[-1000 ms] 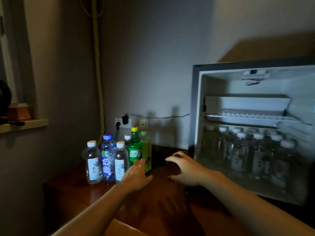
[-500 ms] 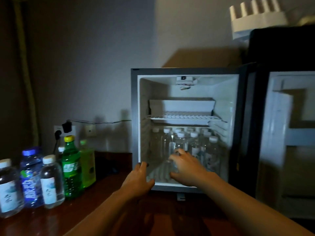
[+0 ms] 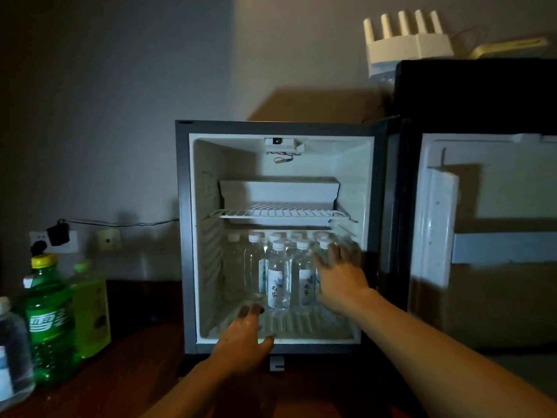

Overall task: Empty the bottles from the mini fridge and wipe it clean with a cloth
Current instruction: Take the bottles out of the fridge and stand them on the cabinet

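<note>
The mini fridge point(image 3: 184, 236) stands open on a dark wooden table point(image 3: 126, 381), its door point(image 3: 488, 242) swung out to the right. Several clear water bottles point(image 3: 278, 279) with white caps fill the lower compartment under a wire shelf point(image 3: 280, 214). My right hand point(image 3: 340, 276) reaches inside with spread fingers against the rightmost front bottle point(image 3: 324, 251). My left hand point(image 3: 244, 333) hovers open at the fridge's bottom lip, just below a front bottle. No cloth is in view.
At the left of the table stand a green soda bottle point(image 3: 48, 321), a yellow-green bottle point(image 3: 90, 312) and a water bottle point(image 3: 12, 354). A wall socket with a plug point(image 3: 55, 236) sits behind them. A white rack point(image 3: 404, 40) rests above the door.
My view has swung right from the bottles on the table to the fridge. Both hands have moved forward into the fridge opening, the right one going deeper among the bottles.
</note>
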Demonstrator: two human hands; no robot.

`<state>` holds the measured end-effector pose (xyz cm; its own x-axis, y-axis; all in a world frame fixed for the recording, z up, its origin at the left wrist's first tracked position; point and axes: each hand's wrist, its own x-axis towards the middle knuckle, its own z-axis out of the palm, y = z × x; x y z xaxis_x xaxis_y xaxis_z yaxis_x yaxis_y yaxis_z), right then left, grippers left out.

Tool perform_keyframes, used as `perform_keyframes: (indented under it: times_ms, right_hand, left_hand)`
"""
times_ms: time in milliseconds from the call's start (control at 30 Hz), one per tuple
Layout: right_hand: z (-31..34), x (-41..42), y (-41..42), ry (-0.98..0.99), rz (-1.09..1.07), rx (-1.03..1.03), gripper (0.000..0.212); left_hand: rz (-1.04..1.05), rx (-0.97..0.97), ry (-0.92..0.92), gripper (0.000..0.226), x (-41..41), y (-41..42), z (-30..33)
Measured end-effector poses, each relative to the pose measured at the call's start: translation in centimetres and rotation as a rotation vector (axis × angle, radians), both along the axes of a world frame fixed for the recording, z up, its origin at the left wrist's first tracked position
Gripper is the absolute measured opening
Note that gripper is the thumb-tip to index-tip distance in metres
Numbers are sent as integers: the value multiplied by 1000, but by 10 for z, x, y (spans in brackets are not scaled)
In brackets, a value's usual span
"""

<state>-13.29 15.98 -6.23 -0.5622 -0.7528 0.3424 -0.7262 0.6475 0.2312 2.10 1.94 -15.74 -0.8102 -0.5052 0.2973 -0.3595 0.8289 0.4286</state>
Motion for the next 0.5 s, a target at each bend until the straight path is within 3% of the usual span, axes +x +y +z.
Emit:
perform_keyframes:
  times_ms: [67, 133, 267, 333, 400, 500]
  right_hand:
    - [-1, -2, 0, 80, 83, -178, 72]
    - [-4, -6, 1, 21, 115, -312, 59]
    - [-12, -6, 3, -86, 103, -366, 46]
    - [-14, -2, 1, -133, 163, -487, 39]
    - [-16, 1, -3, -279, 217, -681, 30]
    - [-17, 7, -13, -648, 298, -905, 21]
  left_hand:
    - [-9, 4, 2, 57, -3, 1, 1]
    - [-21, 4, 16, 57, -6, 3, 2]
    - [-49, 38, 49, 59, -11, 11, 3]
    - [-78, 88, 103, 63, -14, 15, 3]
    - [-101, 186, 163, 73, -17, 19, 5]
    - [-131, 357, 216, 87, -22, 26, 10]
